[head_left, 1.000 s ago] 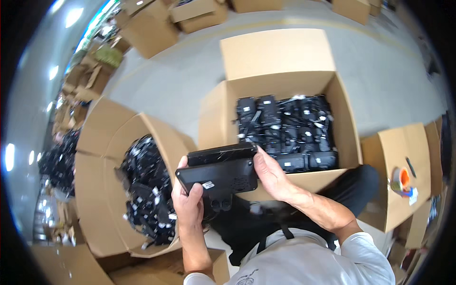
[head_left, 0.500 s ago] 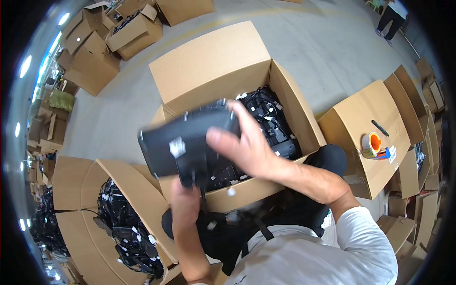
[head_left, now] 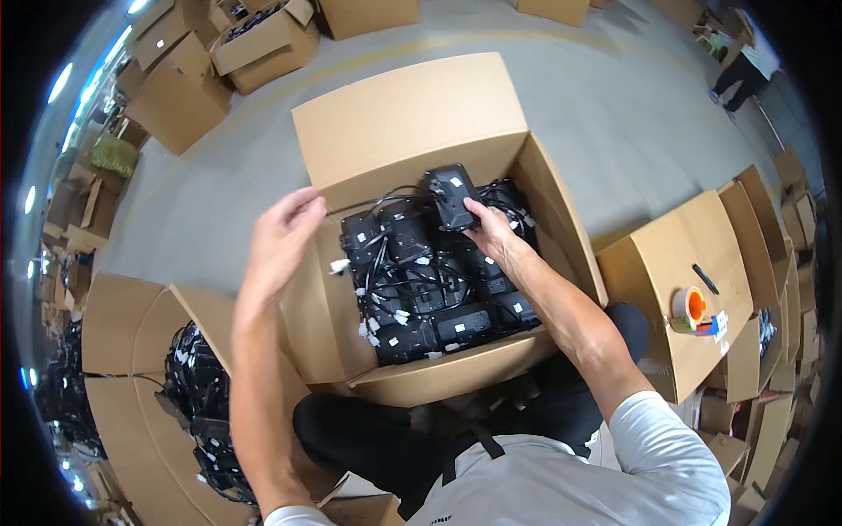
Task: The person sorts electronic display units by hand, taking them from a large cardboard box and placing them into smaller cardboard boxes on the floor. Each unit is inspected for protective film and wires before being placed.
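Over the far part of the open cardboard box (head_left: 430,383), my right hand (head_left: 493,230) grips a flat black plastic device (head_left: 451,198) with a small white label on it. A thin black cable (head_left: 373,204) runs from that device to the left. Its far stretch ends at my left hand (head_left: 288,230), whose fingers are pinched together above the box's left side. Below, several similar black devices (head_left: 462,326) lie packed in the box, with tangled cables and small white connectors (head_left: 372,326) among them.
A second carton (head_left: 200,302) at the left holds more black cabled parts. On a closed box (head_left: 631,272) at the right sit a tape roll (head_left: 688,305) and a black pen (head_left: 705,279). Stacked cartons (head_left: 180,92) stand far left; a person (head_left: 750,66) is at the far right.
The dark devices held close in both hands are gone from there. My right hand now has one device at the box's far part, and my left hand has moved out left with the cable.
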Action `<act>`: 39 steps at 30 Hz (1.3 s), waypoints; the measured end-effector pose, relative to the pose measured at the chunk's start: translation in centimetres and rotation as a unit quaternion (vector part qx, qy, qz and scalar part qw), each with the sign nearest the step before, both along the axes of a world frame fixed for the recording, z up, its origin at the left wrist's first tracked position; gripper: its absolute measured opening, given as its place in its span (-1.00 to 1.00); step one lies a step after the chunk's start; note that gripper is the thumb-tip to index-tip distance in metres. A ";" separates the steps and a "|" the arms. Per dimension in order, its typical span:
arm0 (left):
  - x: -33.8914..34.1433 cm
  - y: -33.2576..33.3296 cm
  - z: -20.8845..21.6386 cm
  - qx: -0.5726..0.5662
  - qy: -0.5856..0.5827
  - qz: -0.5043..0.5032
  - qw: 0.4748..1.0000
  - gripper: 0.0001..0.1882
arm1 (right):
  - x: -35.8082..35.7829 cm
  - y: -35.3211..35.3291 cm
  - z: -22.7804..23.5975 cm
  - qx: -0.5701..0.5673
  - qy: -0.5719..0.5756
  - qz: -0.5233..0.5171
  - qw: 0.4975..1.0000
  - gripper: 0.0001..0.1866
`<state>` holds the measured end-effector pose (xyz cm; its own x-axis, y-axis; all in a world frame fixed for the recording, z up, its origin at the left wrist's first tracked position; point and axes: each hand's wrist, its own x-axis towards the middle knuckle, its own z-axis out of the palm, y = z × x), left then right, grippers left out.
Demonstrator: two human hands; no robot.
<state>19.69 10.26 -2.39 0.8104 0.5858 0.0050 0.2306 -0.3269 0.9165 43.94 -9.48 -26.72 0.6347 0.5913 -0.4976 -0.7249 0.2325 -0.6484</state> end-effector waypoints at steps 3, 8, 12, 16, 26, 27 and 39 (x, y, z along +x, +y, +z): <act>-6.2 -1.3 3.8 -0.013 -0.028 0.009 1.000 -0.48 | 1.3 -0.5 -6.5 -0.079 -0.026 -0.052 0.995 -0.32; -28.7 -2.8 6.0 0.032 0.007 0.262 0.964 -0.55 | -3.2 4.6 -9.5 -0.063 0.033 0.082 0.994 -0.51; -40.7 -4.7 4.1 -0.034 -0.019 0.526 0.850 -0.61 | -3.0 4.8 -7.5 -0.151 0.023 0.062 0.986 -0.55; -46.4 -3.4 0.6 -0.070 -0.021 0.580 0.811 -0.70 | 1.4 3.5 -12.3 -0.212 -0.048 0.072 0.973 -0.44; -52.5 2.5 -13.2 0.118 0.436 0.437 0.778 -0.62 | -0.7 -1.9 -4.6 -0.359 -0.269 0.240 0.861 -0.30; -53.5 2.4 -14.5 0.116 0.431 0.438 0.780 -0.62 | -1.2 -2.2 -3.7 -0.349 -0.273 0.262 0.858 -0.31; -49.6 -0.9 -11.6 -0.044 0.192 0.327 0.924 -0.75 | -11.1 0.8 2.8 -0.237 -0.351 0.356 0.833 -0.61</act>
